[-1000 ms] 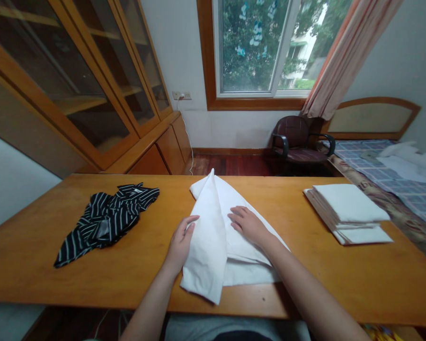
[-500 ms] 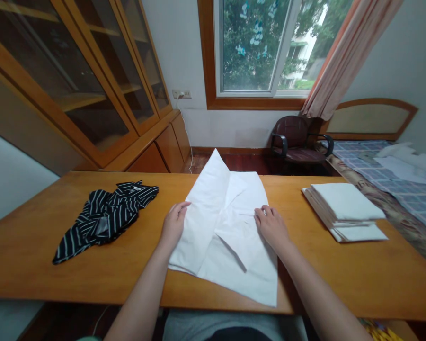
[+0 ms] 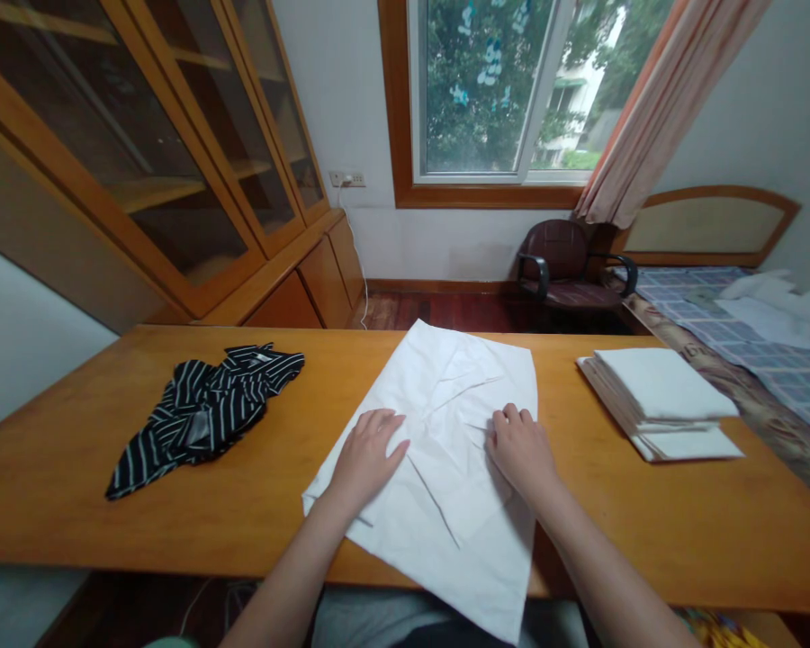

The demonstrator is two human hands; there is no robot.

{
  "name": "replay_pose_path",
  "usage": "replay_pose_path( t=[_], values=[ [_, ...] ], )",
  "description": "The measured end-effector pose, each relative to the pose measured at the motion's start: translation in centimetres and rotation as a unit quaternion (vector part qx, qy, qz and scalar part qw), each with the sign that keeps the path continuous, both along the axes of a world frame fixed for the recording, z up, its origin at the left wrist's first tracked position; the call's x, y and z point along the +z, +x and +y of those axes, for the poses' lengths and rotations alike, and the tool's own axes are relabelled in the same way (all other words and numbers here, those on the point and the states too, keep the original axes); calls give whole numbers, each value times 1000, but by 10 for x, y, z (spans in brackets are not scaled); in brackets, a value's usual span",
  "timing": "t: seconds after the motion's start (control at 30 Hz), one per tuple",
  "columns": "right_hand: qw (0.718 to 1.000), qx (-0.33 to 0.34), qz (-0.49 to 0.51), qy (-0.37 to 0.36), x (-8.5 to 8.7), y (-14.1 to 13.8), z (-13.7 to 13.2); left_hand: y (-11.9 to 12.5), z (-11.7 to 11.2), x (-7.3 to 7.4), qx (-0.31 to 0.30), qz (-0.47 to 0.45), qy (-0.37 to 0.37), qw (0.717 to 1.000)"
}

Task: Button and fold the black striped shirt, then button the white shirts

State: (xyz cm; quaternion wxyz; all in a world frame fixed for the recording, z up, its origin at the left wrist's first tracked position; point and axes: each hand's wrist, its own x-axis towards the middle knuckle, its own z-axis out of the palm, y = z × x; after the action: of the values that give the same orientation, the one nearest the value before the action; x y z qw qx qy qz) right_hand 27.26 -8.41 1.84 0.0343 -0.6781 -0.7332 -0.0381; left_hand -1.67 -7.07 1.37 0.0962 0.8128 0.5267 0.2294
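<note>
A white cloth (image 3: 438,486) lies creased before me, its near corner hanging over the table's front edge. Flat on its left part rests my left hand (image 3: 371,450), thumb apart from the fingers and nothing gripped. My right hand (image 3: 521,445) is on the right part of the cloth, fingers curled and closed on the fabric. Loose folds and a slit-like crease run between the two hands.
On the wooden table (image 3: 243,531), a crumpled black-and-white striped garment (image 3: 209,409) lies left and a stack of folded white cloths (image 3: 661,391) right. Beyond are a glass-door cabinet (image 3: 182,162), an armchair (image 3: 560,261) and a bed (image 3: 749,333).
My left hand has let go of the cloth's left edge and moved inward onto it. The raised left flap now lies lower and flatter; the near corner has slid toward me over the edge.
</note>
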Motion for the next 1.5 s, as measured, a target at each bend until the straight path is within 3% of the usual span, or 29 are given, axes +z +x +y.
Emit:
replay_pose_path(
  t=[0.13,0.27,0.57,0.83,1.0,1.2,1.33,1.5],
  values=[
    [993,92,69,9,-6,-20,12,18,-5,-15,19,54,-21,998],
    [992,94,77,14,-14,-29,15,13,2,-27,23,68,-8,997],
    [993,97,56,-22,-8,-43,-11,-24,45,-25,19,118,23,993],
    [974,189,71,-102,13,-87,-49,-19,55,-28,87,124,58,987],
    [953,237,176,-64,15,-71,-26,-25,48,-33,123,106,86,983],
    [955,157,250,27,-25,-34,10,-47,44,-41,155,86,91,980],
    [955,144,258,31,-41,-23,9,-62,44,-43,163,71,96,979],
    [968,118,222,12,-38,-26,-8,-77,40,-44,186,56,97,976]
  ],
)
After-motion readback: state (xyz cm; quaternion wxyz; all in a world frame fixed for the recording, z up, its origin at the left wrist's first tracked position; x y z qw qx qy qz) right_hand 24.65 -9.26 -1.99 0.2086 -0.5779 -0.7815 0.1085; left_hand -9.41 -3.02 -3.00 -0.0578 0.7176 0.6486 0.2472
